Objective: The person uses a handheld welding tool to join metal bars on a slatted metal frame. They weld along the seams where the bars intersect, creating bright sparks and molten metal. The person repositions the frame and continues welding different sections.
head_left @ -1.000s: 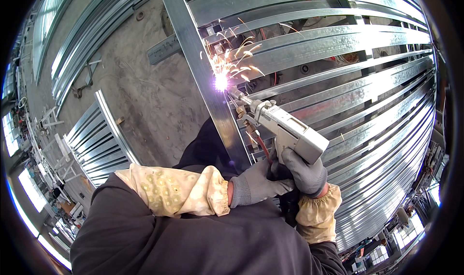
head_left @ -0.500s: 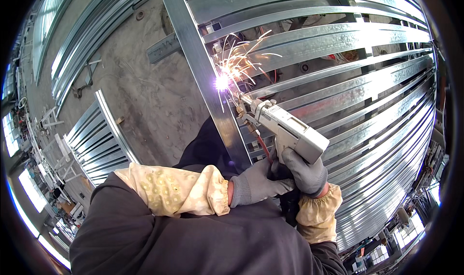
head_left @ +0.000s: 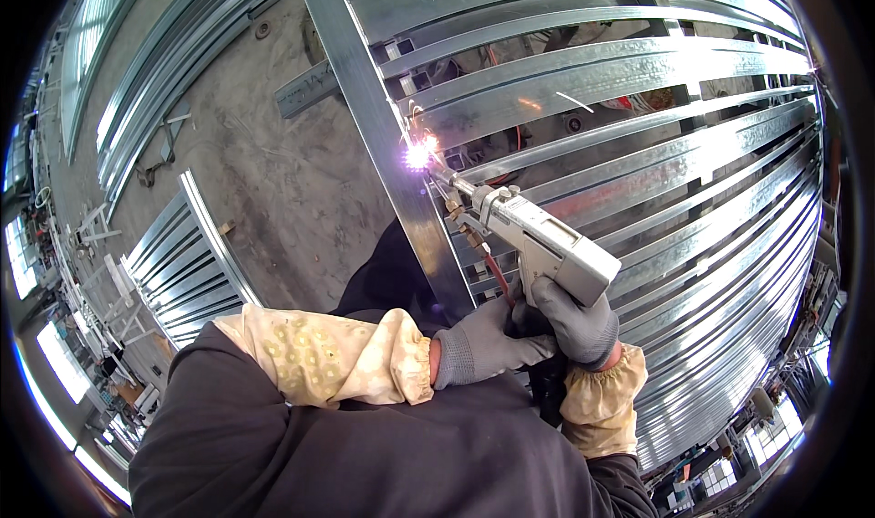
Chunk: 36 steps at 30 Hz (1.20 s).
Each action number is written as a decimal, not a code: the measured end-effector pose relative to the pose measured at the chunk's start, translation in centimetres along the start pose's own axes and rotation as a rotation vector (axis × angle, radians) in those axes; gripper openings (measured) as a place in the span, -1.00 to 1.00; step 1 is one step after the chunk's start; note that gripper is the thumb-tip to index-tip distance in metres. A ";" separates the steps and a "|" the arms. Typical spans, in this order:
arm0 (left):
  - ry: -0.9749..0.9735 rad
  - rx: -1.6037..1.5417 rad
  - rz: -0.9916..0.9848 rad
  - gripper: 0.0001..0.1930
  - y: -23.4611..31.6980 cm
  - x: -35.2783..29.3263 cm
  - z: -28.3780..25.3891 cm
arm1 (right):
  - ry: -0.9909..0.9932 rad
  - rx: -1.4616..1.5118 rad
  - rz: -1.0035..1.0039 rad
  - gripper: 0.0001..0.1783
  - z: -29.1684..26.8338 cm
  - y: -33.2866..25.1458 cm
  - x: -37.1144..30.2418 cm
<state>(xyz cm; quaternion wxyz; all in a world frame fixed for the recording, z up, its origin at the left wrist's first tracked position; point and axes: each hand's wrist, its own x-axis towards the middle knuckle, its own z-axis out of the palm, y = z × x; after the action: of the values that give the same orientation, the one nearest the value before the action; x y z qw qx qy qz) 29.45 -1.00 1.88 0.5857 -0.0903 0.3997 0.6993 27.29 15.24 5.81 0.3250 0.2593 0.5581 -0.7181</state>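
A pale handheld welding gun (head_left: 551, 245) points up and left, its nozzle at a bright violet-white weld spot (head_left: 419, 156) on a long galvanized steel tube (head_left: 360, 85). Gray gloves cover both hands. My right hand (head_left: 576, 325) is closed around the gun's rear grip, under the body. Beside it, my left hand (head_left: 488, 343) is also closed on the grip area; its fingertips are partly hidden by the right hand and the gun. A red hose (head_left: 498, 272) runs from brass fittings down toward the gloves. Parallel metal slats (head_left: 583, 90) meet the tube on its right side.
Slats fill the right side, with gaps showing cables and the floor below. To the left, a smaller slatted metal panel (head_left: 187, 254) and bundles of long metal profiles (head_left: 164, 90) lie on the concrete floor (head_left: 283, 163). A short metal piece (head_left: 307, 90) lies near the tube.
The wide spray of orange sparks has shrunk to a small burst at the weld, with one stray streak to the right. My hands and the gun have hardly moved.
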 end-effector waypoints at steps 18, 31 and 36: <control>0.009 -0.075 0.051 -0.48 -0.2 -0.2 0.4 | 0.025 -0.122 -0.060 -0.64 -0.1 0.2 -0.5; -0.015 -0.031 -0.027 -0.45 -0.3 -0.2 0.1 | 0.053 0.004 0.028 -0.56 -0.2 0.2 -1.0; 0.056 0.076 0.030 -0.37 0.1 -0.5 0.1 | 0.083 -0.009 0.003 -0.58 -0.1 0.9 -0.7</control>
<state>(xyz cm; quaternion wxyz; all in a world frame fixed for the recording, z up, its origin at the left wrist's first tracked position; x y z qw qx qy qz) 29.53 -1.27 2.33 0.5668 -0.0818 0.4434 0.6895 28.38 15.28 5.76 0.3036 0.2884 0.5739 -0.7038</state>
